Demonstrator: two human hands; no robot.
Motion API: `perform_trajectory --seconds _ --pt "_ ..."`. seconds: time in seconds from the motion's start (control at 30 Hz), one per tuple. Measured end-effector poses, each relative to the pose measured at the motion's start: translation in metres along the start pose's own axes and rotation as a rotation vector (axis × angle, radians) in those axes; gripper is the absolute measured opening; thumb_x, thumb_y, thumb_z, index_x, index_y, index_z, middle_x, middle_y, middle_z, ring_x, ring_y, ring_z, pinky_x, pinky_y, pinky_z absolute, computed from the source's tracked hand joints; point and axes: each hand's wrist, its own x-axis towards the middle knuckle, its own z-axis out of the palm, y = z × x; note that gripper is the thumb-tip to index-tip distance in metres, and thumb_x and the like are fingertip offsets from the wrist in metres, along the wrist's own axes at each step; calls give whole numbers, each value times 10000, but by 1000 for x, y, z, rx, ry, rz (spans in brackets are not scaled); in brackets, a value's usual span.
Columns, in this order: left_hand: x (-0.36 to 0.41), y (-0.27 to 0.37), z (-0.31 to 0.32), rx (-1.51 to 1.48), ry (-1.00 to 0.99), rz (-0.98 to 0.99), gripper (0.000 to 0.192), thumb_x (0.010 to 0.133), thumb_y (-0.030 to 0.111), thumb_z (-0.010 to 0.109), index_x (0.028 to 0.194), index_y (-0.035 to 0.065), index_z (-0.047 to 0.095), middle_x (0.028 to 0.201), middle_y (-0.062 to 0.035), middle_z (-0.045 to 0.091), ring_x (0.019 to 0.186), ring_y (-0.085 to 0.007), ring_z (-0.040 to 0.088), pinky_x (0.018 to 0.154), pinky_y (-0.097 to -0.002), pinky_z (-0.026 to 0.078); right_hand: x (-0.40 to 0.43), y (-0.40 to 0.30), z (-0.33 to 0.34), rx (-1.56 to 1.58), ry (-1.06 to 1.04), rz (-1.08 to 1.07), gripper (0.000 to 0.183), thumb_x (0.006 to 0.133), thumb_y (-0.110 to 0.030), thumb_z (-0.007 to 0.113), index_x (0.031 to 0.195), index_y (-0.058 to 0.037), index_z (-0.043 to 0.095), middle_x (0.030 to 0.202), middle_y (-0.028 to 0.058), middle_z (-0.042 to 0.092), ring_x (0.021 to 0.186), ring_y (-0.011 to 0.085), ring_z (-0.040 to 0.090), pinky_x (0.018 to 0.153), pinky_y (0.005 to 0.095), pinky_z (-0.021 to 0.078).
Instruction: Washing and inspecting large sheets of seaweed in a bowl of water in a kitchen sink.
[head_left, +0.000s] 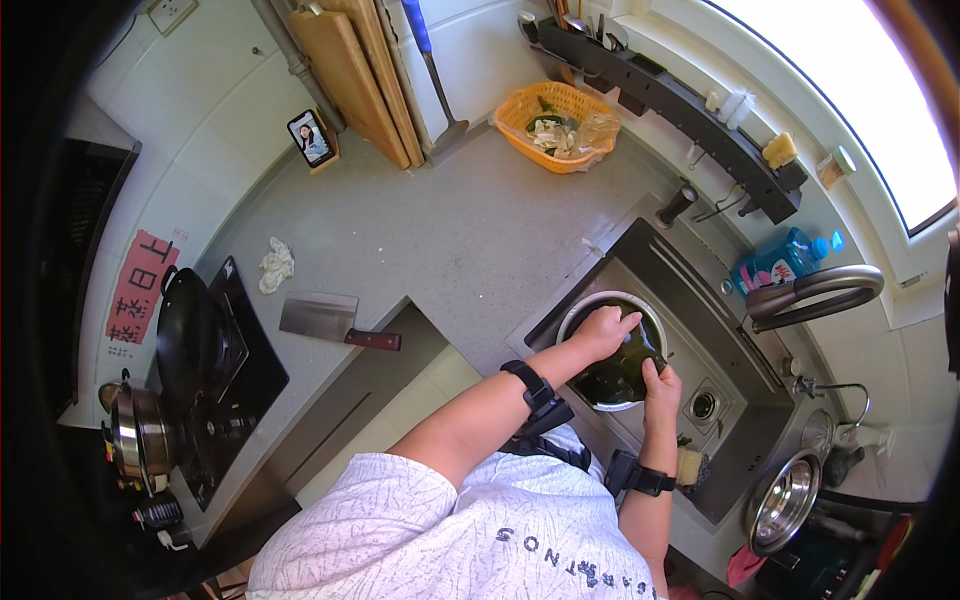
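Observation:
In the sink basin (679, 360) stands a round bowl (568, 319) with a pale rim, filled with dark green, wet, sheet-like leaves that look like kelp (607, 379). My left hand (604, 334) grips a piece of it over the bowl's middle, fingers curled. At the bowl's right edge my right hand (660, 386) pinches the same dark green sheet, thumb on top. The sheet is stretched between both hands. What lies under it at the bottom of the bowl is hidden.
A cleaver (319, 315) lies near the counter's edge, left of the sink. An orange basket (517, 150) holds scraps. Over the basin reaches a faucet (817, 292); a sponge (688, 466) sits near my right forearm. A wok (191, 337) and a steel pot (139, 435) are by the stove.

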Motion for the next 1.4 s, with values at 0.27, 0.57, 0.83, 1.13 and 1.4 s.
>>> perform_trajectory --seconds 0.27,0.57,0.83,1.13,1.4 --pt "-15 46 -14 -624 -342 -460 751 860 664 303 958 -13 613 909 -95 646 826 -194 596 755 -305 461 1 -13 -4 135 319 16 406 906 -380 517 948 15 599 896 62 617 771 142 576 702 274 465" --pt "-23 46 -25 -1067 -759 -485 765 849 651 344 1242 9 479 1195 -109 553 1088 -186 526 930 -319 405 1 -18 -20 754 241 218 543 906 -468 451 1116 27 525 1119 138 581 1013 280 563 896 389 448" --pt "-18 31 -12 -402 -570 -84 346 828 195 622 1131 35 576 1029 -56 631 928 -129 554 860 -303 429 -3 -21 -11 521 52 25 279 921 -166 489 1122 25 519 1098 118 595 989 240 576 867 353 457" --pt "-14 9 1 -266 -311 -62 242 804 185 614 974 13 633 853 -123 664 751 -198 606 734 -331 469 8 1 -17 -520 323 -167 298 892 -247 571 743 11 569 668 18 572 600 93 461 573 255 400" --pt "-14 18 -2 -189 -294 -57 273 802 237 617 959 14 632 853 -139 662 763 -226 622 728 -345 472 5 -12 -22 -183 329 65 318 896 -307 561 807 -6 608 752 24 613 660 126 508 633 281 422"
